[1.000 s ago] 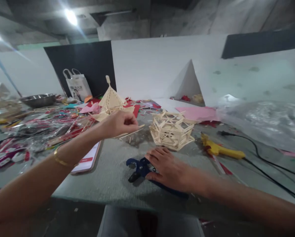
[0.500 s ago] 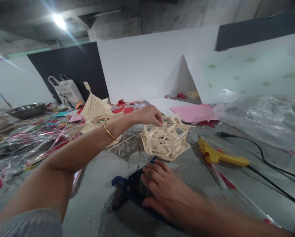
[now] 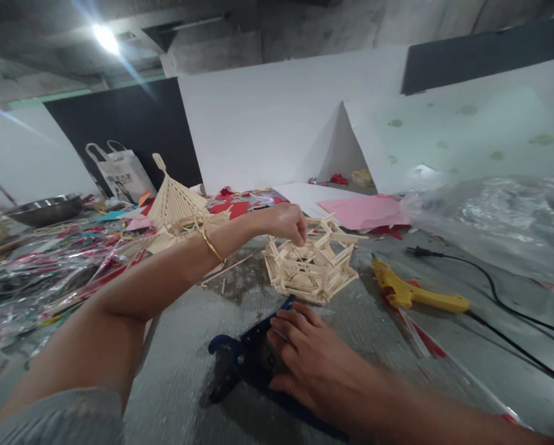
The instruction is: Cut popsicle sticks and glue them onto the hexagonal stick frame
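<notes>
My left hand (image 3: 290, 224) is closed, its fingers bent down in a pinch just over the top edge of a lantern-like frame (image 3: 311, 272) built of thin wooden sticks. What lies between those fingertips, if anything, is hidden. My right hand (image 3: 307, 361) lies over a pair of blue hand shears (image 3: 251, 364) on the grey surface, fingers bent across the tool's upper part and thumb on its near side. The curved end of the shears points left. A few loose sticks (image 3: 230, 269) lie left of the frame.
A pointed stick-built roof (image 3: 177, 201) stands behind my left forearm. On the right lie a yellow glue gun (image 3: 416, 295) with its cord, a black plug (image 3: 420, 252) and clear plastic sheeting (image 3: 490, 213). Pink paper (image 3: 360, 211) lies behind; plastic wrappings (image 3: 73, 266) and a metal bowl (image 3: 47, 209) are left.
My left hand has shifted very slightly down and right above the stick frame. My right hand stays on the shears. The whole view has turned slightly.
</notes>
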`<state>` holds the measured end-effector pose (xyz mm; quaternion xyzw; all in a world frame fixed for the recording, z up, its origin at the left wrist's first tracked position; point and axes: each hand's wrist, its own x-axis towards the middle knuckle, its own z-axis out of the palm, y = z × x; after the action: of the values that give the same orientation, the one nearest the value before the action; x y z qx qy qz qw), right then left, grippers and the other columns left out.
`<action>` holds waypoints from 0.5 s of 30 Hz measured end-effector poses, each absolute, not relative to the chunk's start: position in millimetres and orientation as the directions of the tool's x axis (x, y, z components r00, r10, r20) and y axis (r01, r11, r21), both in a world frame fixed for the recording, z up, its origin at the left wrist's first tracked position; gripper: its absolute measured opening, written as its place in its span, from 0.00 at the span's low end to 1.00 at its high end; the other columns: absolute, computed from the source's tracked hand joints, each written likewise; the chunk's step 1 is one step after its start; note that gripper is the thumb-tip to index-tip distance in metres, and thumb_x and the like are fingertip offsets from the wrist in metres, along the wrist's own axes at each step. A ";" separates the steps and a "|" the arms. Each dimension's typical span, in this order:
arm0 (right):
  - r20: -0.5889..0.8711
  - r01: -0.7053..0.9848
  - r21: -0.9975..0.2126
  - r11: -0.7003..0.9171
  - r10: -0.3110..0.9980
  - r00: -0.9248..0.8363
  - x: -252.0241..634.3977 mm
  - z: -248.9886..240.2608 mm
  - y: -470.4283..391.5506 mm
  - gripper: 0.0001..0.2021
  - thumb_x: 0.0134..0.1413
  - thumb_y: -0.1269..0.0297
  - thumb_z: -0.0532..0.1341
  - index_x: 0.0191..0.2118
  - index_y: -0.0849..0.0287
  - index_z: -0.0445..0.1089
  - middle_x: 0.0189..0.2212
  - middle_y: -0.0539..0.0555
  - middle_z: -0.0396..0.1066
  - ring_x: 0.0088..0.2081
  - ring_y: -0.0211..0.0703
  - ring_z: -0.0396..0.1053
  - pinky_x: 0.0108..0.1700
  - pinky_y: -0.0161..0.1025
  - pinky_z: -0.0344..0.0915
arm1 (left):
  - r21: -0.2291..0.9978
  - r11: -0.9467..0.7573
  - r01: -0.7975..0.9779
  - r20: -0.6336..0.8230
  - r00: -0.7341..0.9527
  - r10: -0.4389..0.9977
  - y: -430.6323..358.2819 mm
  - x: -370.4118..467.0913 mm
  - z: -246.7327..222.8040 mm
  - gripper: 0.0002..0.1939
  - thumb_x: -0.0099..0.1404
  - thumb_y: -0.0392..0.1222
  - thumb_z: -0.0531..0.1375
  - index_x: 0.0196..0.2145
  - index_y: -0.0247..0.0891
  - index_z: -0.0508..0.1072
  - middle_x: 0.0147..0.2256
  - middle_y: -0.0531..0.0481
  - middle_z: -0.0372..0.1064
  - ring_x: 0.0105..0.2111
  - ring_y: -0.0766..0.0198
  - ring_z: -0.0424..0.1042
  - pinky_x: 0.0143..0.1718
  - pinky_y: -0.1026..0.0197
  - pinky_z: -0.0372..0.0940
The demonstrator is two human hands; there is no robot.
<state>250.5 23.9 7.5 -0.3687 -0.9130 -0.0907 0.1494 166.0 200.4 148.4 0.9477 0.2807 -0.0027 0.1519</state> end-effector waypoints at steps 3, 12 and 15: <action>0.330 0.704 0.051 0.708 0.653 -0.682 250.3 6.3 24.7 0.27 0.59 0.47 0.51 0.49 0.66 0.71 0.48 0.63 0.71 0.53 0.54 0.65 0.57 0.53 0.55 | 0.301 -0.799 0.520 -0.094 0.850 0.518 201.3 165.2 148.0 0.12 0.49 0.36 0.62 0.33 0.32 0.79 0.28 0.47 0.75 0.28 0.67 0.67 0.30 0.63 0.56; 0.292 0.700 0.052 0.713 0.659 -0.693 251.6 6.3 25.7 0.25 0.58 0.47 0.53 0.49 0.64 0.71 0.47 0.61 0.72 0.52 0.53 0.65 0.58 0.52 0.55 | 0.342 -0.813 0.472 -0.024 0.869 0.495 203.5 164.2 145.8 0.07 0.46 0.32 0.62 0.27 0.34 0.79 0.22 0.50 0.73 0.24 0.68 0.65 0.26 0.63 0.54; 0.285 0.700 0.053 0.712 0.661 -0.694 252.1 5.6 26.8 0.25 0.58 0.47 0.53 0.48 0.64 0.71 0.47 0.62 0.72 0.52 0.53 0.65 0.57 0.52 0.55 | 0.323 -0.826 0.463 -0.014 0.875 0.484 201.6 163.7 147.0 0.08 0.47 0.31 0.62 0.27 0.33 0.79 0.23 0.50 0.73 0.24 0.69 0.64 0.26 0.64 0.54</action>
<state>252.1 26.8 5.6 -0.3710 -0.9170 -0.0786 0.1236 163.7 201.6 147.0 0.9548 0.2479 0.0342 0.1601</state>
